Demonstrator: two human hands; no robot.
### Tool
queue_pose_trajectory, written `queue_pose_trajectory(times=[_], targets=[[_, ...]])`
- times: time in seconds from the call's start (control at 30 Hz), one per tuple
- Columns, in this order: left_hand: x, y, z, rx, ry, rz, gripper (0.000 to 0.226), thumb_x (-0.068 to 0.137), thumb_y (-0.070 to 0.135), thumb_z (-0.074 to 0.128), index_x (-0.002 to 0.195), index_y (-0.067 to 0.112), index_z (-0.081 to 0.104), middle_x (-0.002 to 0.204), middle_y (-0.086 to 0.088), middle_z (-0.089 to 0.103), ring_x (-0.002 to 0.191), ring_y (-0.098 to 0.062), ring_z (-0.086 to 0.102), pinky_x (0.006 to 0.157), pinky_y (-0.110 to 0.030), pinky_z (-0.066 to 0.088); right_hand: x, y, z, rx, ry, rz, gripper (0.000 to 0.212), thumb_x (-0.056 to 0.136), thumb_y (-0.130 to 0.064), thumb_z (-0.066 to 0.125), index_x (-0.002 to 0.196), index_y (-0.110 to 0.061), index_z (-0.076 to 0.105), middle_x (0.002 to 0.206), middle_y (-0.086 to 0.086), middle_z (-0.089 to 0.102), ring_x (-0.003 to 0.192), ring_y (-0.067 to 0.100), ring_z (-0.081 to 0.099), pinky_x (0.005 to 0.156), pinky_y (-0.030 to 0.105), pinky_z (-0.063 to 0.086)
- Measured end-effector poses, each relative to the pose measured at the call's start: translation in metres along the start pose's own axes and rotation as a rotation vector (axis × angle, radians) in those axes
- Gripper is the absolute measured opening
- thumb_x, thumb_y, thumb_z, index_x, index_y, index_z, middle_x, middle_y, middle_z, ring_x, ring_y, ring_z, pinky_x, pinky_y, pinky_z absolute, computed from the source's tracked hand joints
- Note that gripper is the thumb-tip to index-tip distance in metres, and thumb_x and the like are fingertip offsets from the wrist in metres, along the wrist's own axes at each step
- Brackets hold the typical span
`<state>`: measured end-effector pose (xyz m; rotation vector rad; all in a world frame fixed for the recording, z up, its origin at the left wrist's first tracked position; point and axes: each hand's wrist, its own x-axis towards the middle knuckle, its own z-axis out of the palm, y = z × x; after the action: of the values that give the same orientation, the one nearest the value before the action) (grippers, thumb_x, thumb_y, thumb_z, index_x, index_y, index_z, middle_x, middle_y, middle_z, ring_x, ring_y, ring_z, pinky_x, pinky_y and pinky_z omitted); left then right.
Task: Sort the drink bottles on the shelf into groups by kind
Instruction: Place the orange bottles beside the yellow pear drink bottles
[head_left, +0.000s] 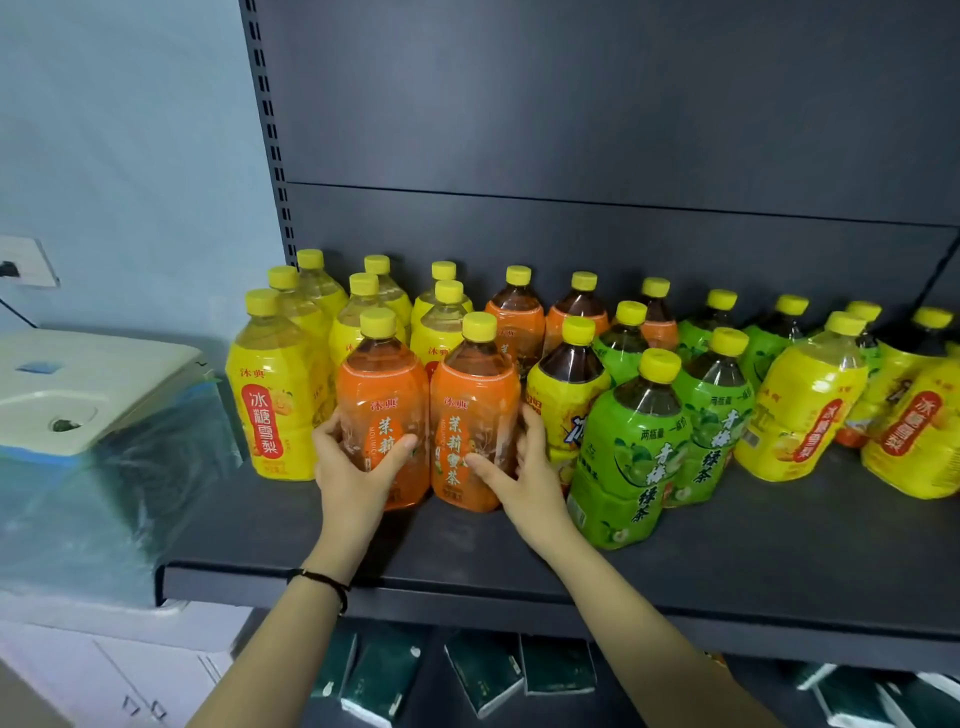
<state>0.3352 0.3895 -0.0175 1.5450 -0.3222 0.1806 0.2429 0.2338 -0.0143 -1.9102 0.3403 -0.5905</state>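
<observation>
Two orange-labelled tea bottles stand side by side at the shelf front. My left hand (353, 467) grips the left orange bottle (382, 395) low down, thumb across its label. My right hand (524, 467) grips the right orange bottle (475, 410), thumb on its front. A cluster of yellow pear-drink bottles (275, 395) fills the left back. More orange bottles (517, 317) stand behind, in the middle. Green tea bottles (631, 447) stand right of my hands. Further yellow bottles (802, 405) lean at the far right.
The dark shelf board (727, 561) has bare surface along its front edge. A white appliance (78, 384) under plastic wrap sits left of the shelf. Dark green packets (483, 670) lie on the lower shelf. A yellow bottle of dark drink (569, 384) stands between the orange and green bottles.
</observation>
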Motion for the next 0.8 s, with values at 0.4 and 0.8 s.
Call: queue_pose_trajectory(times=[0.4,0.8], targets=[[-0.052,-0.001,-0.031,0.389,0.048,0.015,0.033,0.081,0.034,0.073,0.108,0.021,0.058,0.112,0.0,0.061,0.099,-0.02,0.06,0.085,-0.035,0.048,-0.043,-0.008,-0.029,-0.155,0.106,-0.022,0.014,0.087,-0.021,0.066,0.101,-0.02,0.068,0.093,-0.01,0.067,0.086,0.004,0.064,0.072,0.02,0.053],[-0.136,0.044,0.095,0.352,-0.326,0.153,0.027,0.078,0.031,0.076,0.098,0.036,0.059,0.097,0.015,0.068,0.093,-0.005,0.065,0.08,-0.035,0.054,-0.092,0.041,-0.186,-0.083,0.082,0.058,0.016,0.084,-0.018,0.072,0.098,-0.02,0.067,0.088,-0.004,0.068,0.078,0.001,0.06,0.069,0.012,0.048]])
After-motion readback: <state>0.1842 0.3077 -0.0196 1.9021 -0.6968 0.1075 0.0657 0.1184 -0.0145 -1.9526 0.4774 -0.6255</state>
